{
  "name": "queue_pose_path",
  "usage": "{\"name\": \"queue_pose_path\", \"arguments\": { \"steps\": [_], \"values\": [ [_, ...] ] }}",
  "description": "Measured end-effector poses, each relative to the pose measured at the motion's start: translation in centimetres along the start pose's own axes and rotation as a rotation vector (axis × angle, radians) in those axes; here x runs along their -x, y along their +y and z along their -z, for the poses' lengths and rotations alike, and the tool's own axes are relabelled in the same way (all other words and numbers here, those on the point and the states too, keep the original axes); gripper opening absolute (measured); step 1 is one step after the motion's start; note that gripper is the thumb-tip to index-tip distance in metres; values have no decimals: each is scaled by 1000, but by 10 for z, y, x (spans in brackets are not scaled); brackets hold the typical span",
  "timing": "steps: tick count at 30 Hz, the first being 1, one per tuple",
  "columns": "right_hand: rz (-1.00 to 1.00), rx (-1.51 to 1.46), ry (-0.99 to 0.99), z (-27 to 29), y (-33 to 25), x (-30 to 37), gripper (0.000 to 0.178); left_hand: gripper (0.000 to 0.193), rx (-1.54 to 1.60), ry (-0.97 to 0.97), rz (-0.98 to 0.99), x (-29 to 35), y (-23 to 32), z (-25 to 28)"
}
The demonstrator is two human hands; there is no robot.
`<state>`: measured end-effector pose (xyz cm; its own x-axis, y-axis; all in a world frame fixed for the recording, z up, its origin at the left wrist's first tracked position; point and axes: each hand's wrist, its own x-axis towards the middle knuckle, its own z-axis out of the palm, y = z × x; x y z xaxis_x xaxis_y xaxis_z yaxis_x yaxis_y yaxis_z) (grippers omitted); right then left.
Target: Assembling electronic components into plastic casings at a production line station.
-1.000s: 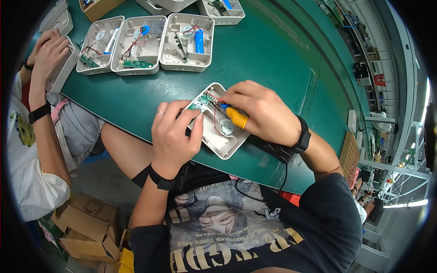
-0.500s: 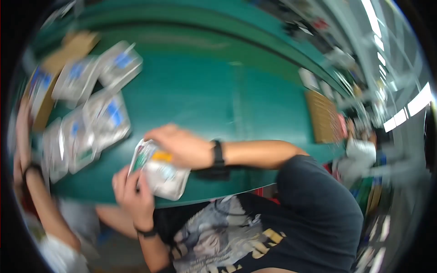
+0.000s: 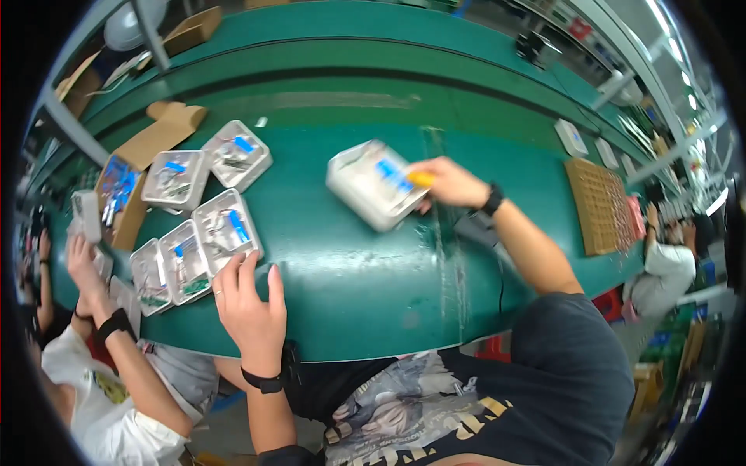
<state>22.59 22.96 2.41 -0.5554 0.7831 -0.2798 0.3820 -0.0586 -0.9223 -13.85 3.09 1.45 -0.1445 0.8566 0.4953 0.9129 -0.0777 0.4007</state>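
At the far left, bare hand of a co-worker (image 3: 87, 272), close to a small white plastic box (image 3: 87, 216). Next, open brown cardboard box (image 3: 134, 216) with many blue pieces inside. To the right of it, two open white plastic cases (image 3: 175, 186) on the green tabletop (image 3: 334, 291); nearer to the front edge, row of three similar cases (image 3: 225, 225), set close side by side, with blue and green parts inside.

At the right end of this row, bare left hand (image 3: 252, 311) with black wristband (image 3: 263, 382), grip apart, fingertips at the near rim of the last case; cannot tell if touching.

Farther right, well apart from the row, rounded white plastic open-topped case (image 3: 371, 188), slightly blurred, with blue pieces inside, over the middle of the tabletop; cannot tell whether lifted or resting. At its right side, bare right hand (image 3: 458, 182) with yellow finger cover (image 3: 420, 179), grip together, clamped on the right wall. Below the wrist, dark device (image 3: 475, 229). Near the right end, brown gridded tray (image 3: 598, 206).
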Motion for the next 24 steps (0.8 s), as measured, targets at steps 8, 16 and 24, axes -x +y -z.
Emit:
{"name": "queue_pose_path", "arguments": {
  "steps": [8, 16, 24],
  "values": [
    [36, 731, 656, 151, 51, -146, 31, 38, -268, 2, 77, 11, -22, -7],
    [492, 859, 919, 111, 41, -115, 22, 38, -128, -75, 22, 41, -1, 12],
    [1077, 749, -374, -152, -70, -22, 25, 29, 34, -114, -102, 83, 10, 23]
  ]
}}
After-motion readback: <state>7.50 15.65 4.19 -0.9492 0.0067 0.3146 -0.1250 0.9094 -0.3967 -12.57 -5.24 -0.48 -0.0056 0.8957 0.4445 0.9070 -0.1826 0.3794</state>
